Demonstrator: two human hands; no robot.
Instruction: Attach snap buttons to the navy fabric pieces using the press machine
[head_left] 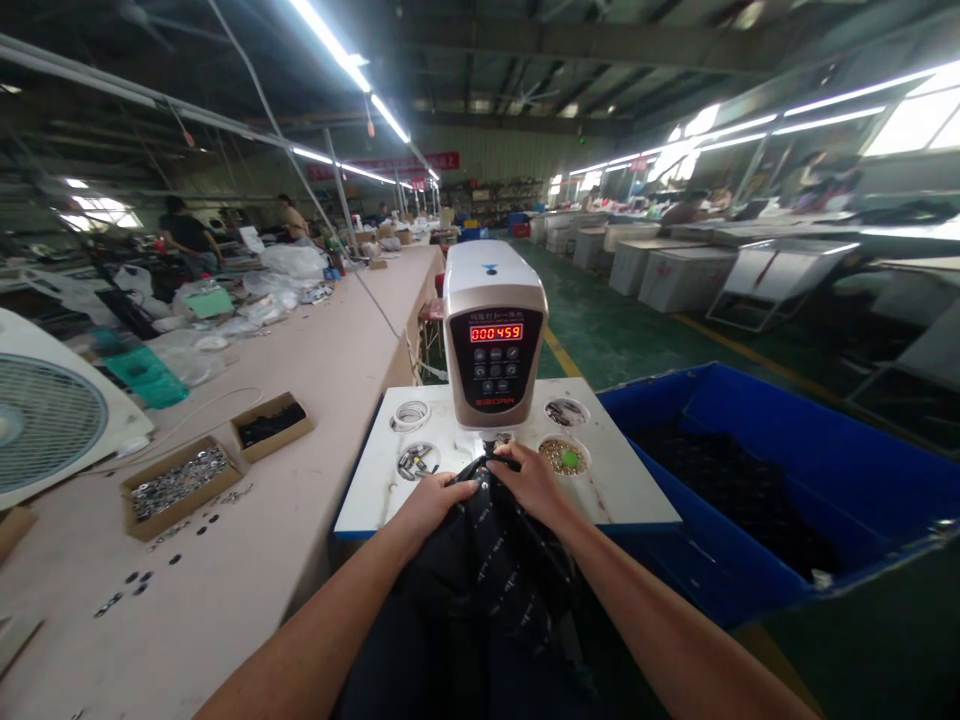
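Note:
Black patterned fabric (pixel 495 560) hangs from under the head of a snap-fastening machine (pixel 491 340), whose red display reads 000459. My left hand (pixel 435 505) pinches the fabric's edge on the left, thumb pointing to the machine's tip. On the right, my right hand (pixel 534 480) has its fingers closed on the same fabric, close beneath the tip. A small metal snap shows on the cloth between the hands. The white machine table (pixel 600 490) has round wells; one holds brass-coloured pieces (pixel 553 457) and a green item, another holds metal parts (pixel 415 462).
A blue bin (pixel 862 480) with dark fabric stands at the right. On the long left table (pixel 300 480) are a box of metal snaps (pixel 180 485), a box of black pieces (pixel 271 422), loose snaps and a fan (pixel 52 410). Several people are farther back.

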